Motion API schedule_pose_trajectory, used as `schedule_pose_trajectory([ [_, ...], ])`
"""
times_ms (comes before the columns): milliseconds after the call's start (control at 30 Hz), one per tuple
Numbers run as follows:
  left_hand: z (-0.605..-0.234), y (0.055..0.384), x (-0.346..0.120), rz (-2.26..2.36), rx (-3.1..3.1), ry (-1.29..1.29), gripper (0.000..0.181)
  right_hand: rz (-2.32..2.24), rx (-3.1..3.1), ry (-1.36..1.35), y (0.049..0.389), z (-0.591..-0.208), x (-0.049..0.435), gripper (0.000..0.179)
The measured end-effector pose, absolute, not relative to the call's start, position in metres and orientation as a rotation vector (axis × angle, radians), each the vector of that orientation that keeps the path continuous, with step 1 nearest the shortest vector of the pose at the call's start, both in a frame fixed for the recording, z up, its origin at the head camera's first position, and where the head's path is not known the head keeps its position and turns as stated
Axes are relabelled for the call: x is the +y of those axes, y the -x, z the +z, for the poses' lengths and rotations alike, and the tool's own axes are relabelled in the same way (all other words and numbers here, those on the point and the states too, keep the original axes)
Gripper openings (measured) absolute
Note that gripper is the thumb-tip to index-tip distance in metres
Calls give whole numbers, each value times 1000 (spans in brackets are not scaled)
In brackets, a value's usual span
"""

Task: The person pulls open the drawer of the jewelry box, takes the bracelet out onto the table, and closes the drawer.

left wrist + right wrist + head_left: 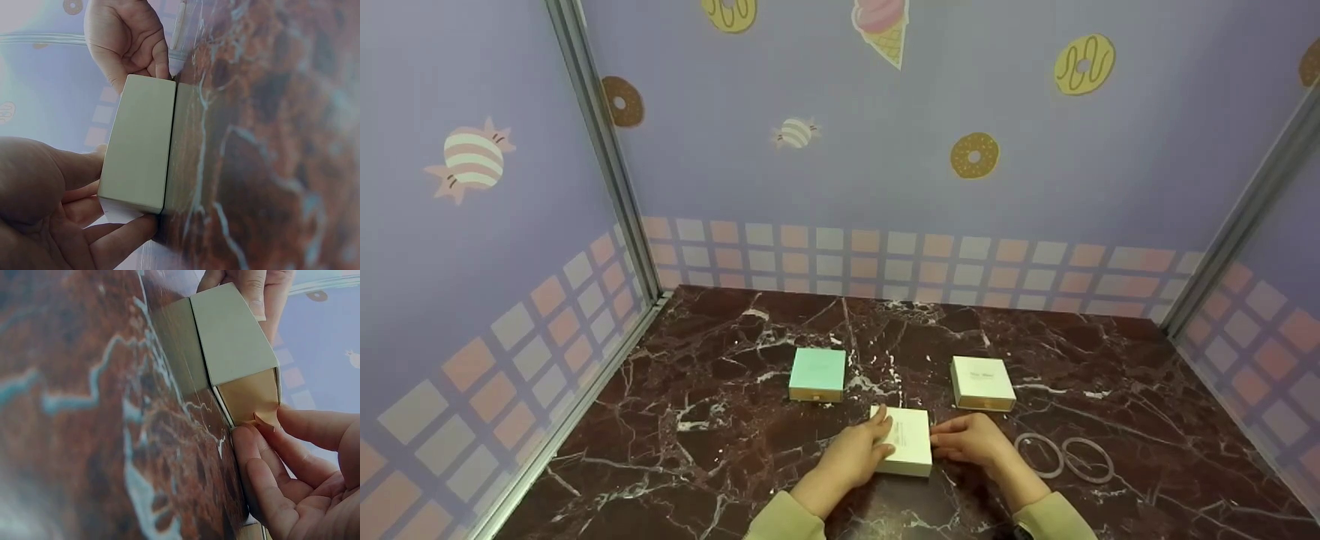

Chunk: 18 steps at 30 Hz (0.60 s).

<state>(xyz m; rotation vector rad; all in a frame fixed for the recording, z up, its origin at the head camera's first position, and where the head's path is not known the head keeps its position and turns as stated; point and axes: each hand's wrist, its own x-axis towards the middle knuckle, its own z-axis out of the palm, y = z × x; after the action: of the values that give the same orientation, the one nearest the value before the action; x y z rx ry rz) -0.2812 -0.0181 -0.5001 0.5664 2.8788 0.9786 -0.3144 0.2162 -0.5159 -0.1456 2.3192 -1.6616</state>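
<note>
**Drawer box between both hands; drawer not slid out**

White box [906,439] rests at the near middle of the tabletop [735,465]. Left hand [851,454] grips its left end. Right hand [971,441] is at the opposite end, thumb and fingertips gathered about the small pull tab [263,421]; cannot tell whether the tab is actually pinched. Hands apart from each other, box between them.

Progress: gold drawer front [247,394] sits about flush with its sleeve, so no opening shows. Contents, if any, hidden. Green box [817,370] and cream box [982,379] stand farther back, untouched, both looking closed. Two clear rings [1111,471] lie side by side on the tabletop, to the right of the right hand and outside every box.

Judgement: an early stage seems likeliest. Box in position and steadied; drawer not drawn, rings not taken up.
</note>
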Motion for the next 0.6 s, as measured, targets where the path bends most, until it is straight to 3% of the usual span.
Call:
schedule_pose_trajectory([
  [600,-501,282,-20,989,2869,-608,54,-1669,2295,164,315,-516,219,31],
])
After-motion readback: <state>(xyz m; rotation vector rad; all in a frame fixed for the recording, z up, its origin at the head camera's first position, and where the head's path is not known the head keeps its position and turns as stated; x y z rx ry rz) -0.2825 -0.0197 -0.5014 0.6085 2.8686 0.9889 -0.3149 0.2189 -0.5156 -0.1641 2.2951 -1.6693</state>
